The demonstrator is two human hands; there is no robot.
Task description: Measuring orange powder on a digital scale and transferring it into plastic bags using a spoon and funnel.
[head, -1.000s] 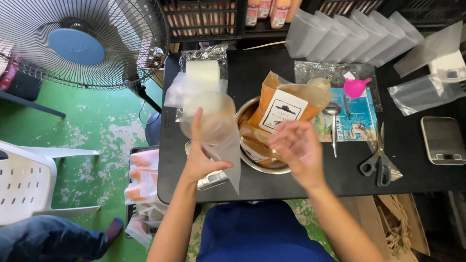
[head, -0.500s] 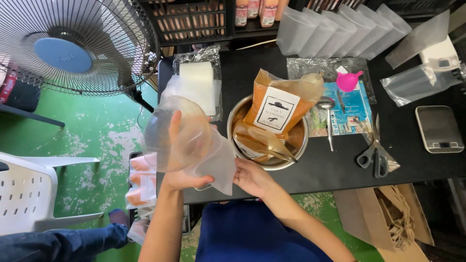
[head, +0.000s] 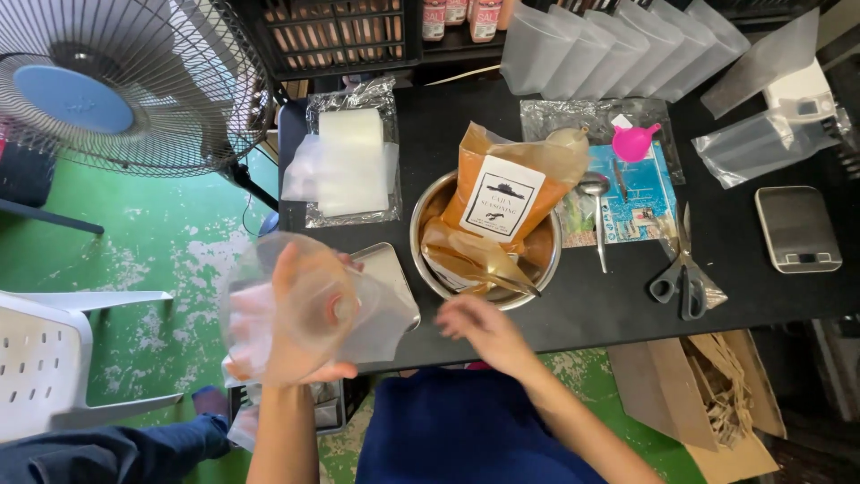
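A: Green, worn floor [head: 170, 242] below, with a fan [head: 116, 85] at the left and a black worktop [head: 618, 305] across the middle.

B: And the hands?

A: The left hand [head: 296, 332] is closed on a clear pouch [head: 305, 309], held up off the worktop's left front corner, thumb over its face. The right hand [head: 484, 327] hangs loosely open and holds nothing, just in front of a steel bowl [head: 430, 224].

B: What is in the bowl?

A: An orange bag [head: 506, 193] with a white label, leaning upright, and a gold scoop [head: 497, 264] beside it. A flat metal tray [head: 390, 269] lies partly behind the pouch.

B: Anything else up there?

A: Scissors [head: 681, 278] and a small scale [head: 797, 229] to the right, a pink funnel [head: 634, 142] and a spoon [head: 597, 211] near the bowl, more pouches [head: 618, 45] along the back, and a stack of clear bags [head: 351, 161] at the left.
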